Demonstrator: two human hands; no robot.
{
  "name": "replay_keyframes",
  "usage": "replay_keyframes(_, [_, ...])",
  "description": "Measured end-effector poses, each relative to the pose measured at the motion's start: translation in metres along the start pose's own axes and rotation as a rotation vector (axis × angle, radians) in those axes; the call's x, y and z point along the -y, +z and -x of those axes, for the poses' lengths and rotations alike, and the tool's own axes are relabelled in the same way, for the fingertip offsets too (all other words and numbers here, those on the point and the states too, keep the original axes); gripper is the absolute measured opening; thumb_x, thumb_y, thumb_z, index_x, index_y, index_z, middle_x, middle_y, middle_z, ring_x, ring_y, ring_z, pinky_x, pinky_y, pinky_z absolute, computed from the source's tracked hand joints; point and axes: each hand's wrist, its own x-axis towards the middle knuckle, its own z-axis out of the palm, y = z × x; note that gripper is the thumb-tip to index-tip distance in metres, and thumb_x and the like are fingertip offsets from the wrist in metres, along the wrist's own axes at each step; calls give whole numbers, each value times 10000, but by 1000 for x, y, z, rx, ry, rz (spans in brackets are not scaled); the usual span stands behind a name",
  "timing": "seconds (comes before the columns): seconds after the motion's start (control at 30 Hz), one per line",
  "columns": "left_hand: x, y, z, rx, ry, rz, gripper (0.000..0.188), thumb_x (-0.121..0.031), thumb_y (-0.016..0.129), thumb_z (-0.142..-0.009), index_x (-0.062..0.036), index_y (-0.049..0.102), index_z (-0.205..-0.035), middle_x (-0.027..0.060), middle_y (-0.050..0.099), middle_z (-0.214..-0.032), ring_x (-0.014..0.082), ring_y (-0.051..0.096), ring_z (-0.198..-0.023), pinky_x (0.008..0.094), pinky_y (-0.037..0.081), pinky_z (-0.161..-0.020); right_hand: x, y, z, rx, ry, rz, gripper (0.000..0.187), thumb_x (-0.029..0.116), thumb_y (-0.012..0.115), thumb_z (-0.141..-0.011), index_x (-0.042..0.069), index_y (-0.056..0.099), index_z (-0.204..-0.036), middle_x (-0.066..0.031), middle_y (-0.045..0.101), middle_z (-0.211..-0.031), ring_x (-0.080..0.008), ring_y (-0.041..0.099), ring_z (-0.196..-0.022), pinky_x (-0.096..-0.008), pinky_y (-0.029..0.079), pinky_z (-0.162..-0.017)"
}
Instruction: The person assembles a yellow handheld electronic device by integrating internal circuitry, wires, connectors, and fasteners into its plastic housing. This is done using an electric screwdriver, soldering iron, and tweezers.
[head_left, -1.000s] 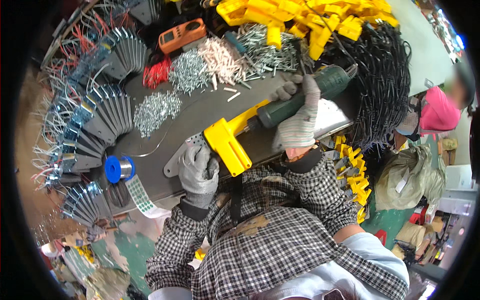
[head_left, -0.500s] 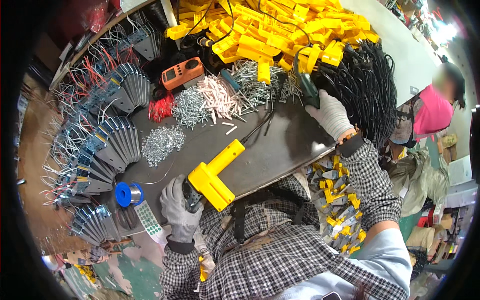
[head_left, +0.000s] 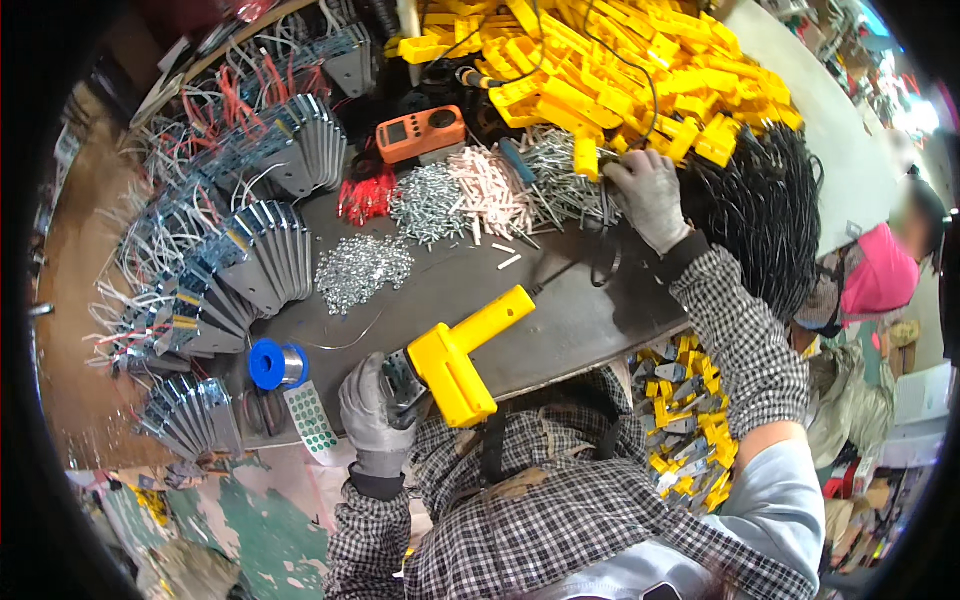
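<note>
A yellow plastic housing with a long handle is gripped at its dark grey end by my gloved left hand, just over the table's near edge. A black cord comes out of the handle's tip and runs toward the screws. My gloved right hand is at the far side, beside the pile of long screws and below the yellow parts. Its fingers are curled closed at their tips; what they hold is hidden. A dark cord loop hangs just below that hand.
Yellow housings heap at the back, with black cords bundled to the right. An orange meter, pale sleeves, and small metal parts lie mid-table. Wired metal plates and a blue solder spool stand left. A person sits right.
The dark green corded tool in my right hand is no longer visible there; that hand's fingers have curled in. The whole view has shifted, and my left hand keeps its hold on the yellow housing.
</note>
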Motion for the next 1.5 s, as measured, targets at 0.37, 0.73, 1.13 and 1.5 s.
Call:
replay_keyframes(0.37, [-27,0,-7,43,-303,249,267,-153,636,-882,-65,566,-1124,166,583,-887,380,604,-857,457,484,-694,132,46,-176,-14,326,-770,280,296,648,-879,21,668,-930,-193,695,-823,-360,687,-812,-388,539,-692])
replay_keyframes(0.73, [0,-59,26,-130,-359,-52,465,-144,714,-783,-35,588,-1218,146,543,-1154,311,526,-1093,403,424,-961,149,118,-208,107,335,-329,160,170,606,-853,69,614,-976,-226,680,-911,-418,666,-908,-510,533,-766])
replay_keyframes(1.13, [90,-46,151,-225,-1124,1060,374,-296,567,-962,-20,594,-1213,70,597,-1205,172,555,-1101,301,434,-964,100,121,-229,368,170,-139,416,369,629,-871,28,591,-1107,-245,673,-1013,-441,629,-986,-479,507,-829])
replay_keyframes(1.5, [65,-81,102,-199,-1044,1070,289,-190,634,-899,14,642,-1103,49,675,-1010,136,607,-935,288,466,-857,417,-61,-56,462,-634,-1242,170,226,628,-838,112,651,-961,-107,615,-892,-299,654,-815,-415,541,-664])
